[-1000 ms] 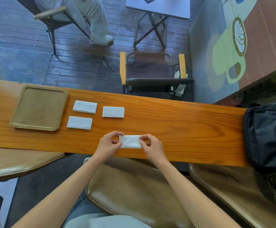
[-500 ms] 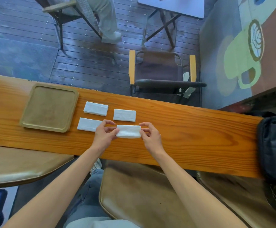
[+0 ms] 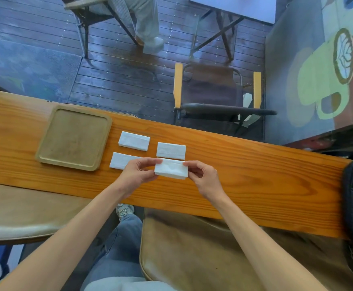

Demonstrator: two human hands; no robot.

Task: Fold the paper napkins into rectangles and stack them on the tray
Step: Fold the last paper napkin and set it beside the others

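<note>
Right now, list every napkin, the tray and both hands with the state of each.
held napkin: folded, pinched at both ends
far-left napkin: folded, lying on the counter
far-right napkin: folded, lying on the counter
near-left napkin: folded, partly hidden by the left hand
tray: holds no napkins
left hand: pinching the held napkin
right hand: pinching the held napkin

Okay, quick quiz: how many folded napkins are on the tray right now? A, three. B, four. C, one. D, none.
D: the wooden tray holds nothing; three folded napkins lie on the counter beside it, and the fourth napkin is held between the left hand and the right hand.
</note>
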